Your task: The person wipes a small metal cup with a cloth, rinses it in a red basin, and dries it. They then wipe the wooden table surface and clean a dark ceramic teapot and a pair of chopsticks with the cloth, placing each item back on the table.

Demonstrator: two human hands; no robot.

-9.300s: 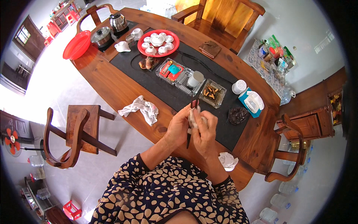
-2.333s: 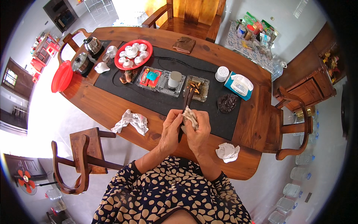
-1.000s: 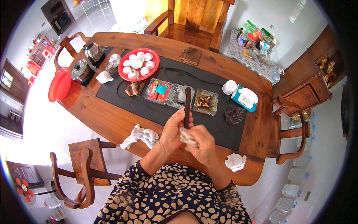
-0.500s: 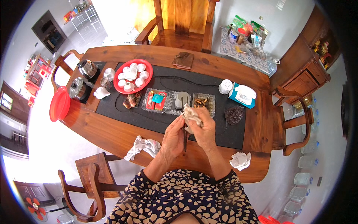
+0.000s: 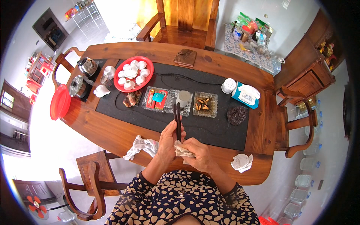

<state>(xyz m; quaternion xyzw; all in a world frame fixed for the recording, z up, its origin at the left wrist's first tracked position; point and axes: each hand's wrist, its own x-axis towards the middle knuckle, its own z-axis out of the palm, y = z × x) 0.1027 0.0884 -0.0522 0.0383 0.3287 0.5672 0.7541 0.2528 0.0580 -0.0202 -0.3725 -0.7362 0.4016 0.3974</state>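
Dark tea tongs (image 5: pixel 178 120) point away from me over the near edge of the tea table, their two prongs slightly apart. My left hand (image 5: pixel 166 139) is closed around them. Closed on a beige cloth (image 5: pixel 182 149), my right hand (image 5: pixel 201 156) presses it at the tongs' near end, which the cloth and fingers hide. Past the prongs' tips are a clear tray with a grey-white round piece (image 5: pixel 183 97) and a glass ashtray (image 5: pixel 205 105) with several cigarette butts. A crumpled white cloth (image 5: pixel 141 147) lies left of my left hand; a crumpled white tissue (image 5: pixel 242 162) lies to the right.
On the wooden table (image 5: pixel 112 138), a red tray (image 5: pixel 149 82) holds several white cups. A kettle (image 5: pixel 87 67), lidded pot (image 5: pixel 78 87) and red basin (image 5: pixel 61 102) stand left. A tissue box (image 5: pixel 245 95), white canister (image 5: pixel 228 86) and dark plastic bag (image 5: pixel 236 114) are right. Wooden chairs (image 5: pixel 296 116) surround it.
My right hand and the cloth have slid down the tongs toward me, baring the prongs. The tongs have shifted slightly left, and the ashtray is now uncovered.
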